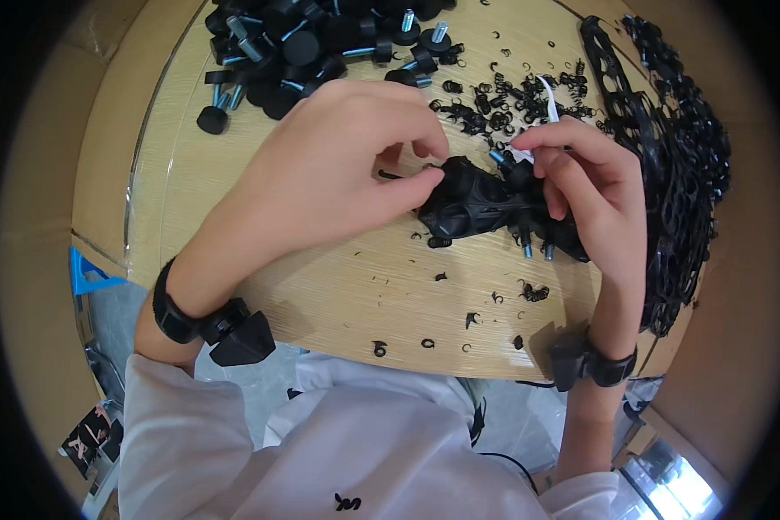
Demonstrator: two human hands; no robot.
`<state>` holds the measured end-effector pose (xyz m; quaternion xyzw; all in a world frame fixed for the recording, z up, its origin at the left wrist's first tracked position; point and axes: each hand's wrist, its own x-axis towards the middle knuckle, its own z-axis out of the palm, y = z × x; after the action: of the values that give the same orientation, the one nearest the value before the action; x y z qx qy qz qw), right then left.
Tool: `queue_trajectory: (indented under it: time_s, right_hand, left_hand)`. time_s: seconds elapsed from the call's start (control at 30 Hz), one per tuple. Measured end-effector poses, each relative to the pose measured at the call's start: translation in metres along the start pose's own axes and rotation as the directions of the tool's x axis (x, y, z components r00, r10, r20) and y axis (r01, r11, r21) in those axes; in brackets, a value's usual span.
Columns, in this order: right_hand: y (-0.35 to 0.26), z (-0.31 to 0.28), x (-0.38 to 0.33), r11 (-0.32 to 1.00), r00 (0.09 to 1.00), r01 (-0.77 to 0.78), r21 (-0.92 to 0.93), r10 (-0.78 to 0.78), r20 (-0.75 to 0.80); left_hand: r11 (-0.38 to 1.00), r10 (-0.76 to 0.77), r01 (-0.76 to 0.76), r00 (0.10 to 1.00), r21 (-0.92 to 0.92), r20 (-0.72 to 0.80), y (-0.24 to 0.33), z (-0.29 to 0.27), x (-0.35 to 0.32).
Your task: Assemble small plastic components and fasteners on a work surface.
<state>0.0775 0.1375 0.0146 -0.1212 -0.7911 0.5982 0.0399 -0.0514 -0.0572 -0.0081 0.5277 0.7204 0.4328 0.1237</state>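
Note:
Near the middle of the table lies a black moulded rubber piece (468,206) with round cup shapes and bluish metal bolts sticking out of it. My left hand (355,156) pinches its left end between thumb and fingers. Over its right end is my right hand (589,173), fingers curled around a slim white tool (549,100), which is partly hidden by the fingers. One bolt (498,159) points up beside the right fingertips, and others poke out below the rubber. The fingers cover part of the right end.
A heap of black round-headed bolts (301,48) fills the far left. Small black rubber rings and scraps (494,102) are scattered beyond the hands, more near the front edge. At right lie perforated black rubber sheets (676,199). Cardboard walls (737,286) flank the table.

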Motion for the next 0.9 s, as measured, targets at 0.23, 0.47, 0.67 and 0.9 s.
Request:
queue_trajectory:
  time_s: [0.23, 0.47, 0.67, 0.9]
  right_hand:
    - [0.013, 0.011, 0.005, 0.878, 0.940, 0.310, -0.365, -0.340, -0.021]
    - [0.015, 0.011, 0.006, 0.848, 0.922, 0.356, -0.394, -0.386, 0.002]
    - [0.017, 0.010, 0.006, 0.840, 0.918, 0.372, -0.395, -0.397, 0.021]
    - [0.017, 0.012, 0.006, 0.841, 0.916, 0.371, -0.395, -0.402, 0.004]
  left_hand:
    - [0.998, -0.057, 0.056, 0.997, 0.010, 0.055, -0.001, -0.003, 0.001]
    - [0.999, 0.020, -0.019, 1.000, -0.033, 0.018, -0.001, 0.001, 0.000]
    - [0.993, 0.109, -0.111, 0.993, 0.047, 0.053, 0.000, -0.003, 0.001]
    - [0.993, 0.014, -0.004, 0.996, -0.116, 0.086, 0.003, 0.000, 0.001]
